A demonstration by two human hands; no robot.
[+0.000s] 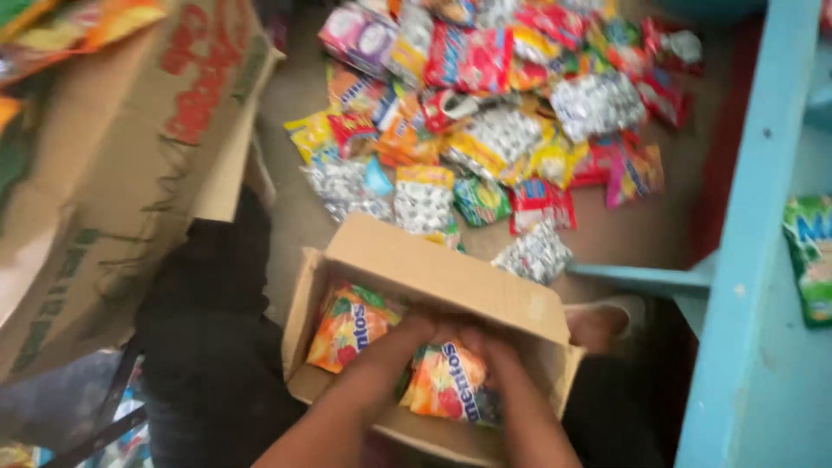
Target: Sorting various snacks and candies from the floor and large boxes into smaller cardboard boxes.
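Note:
An open cardboard box [433,264] sits low in the middle of the head view. Inside it lie orange candy bags [347,325], one at the left and one at the front [446,386]. Both my hands reach into the box. My left hand [407,334] and my right hand [477,342] meet over the front orange bag and press on its top edge, fingers curled. The picture is blurred, so the exact grip is unclear.
A heap of several colourful candy packets [485,113] covers the floor beyond the box. A large cardboard carton [130,147] leans at the left. A light blue wooden frame [745,243] stands at the right, with a green packet [810,256] behind it.

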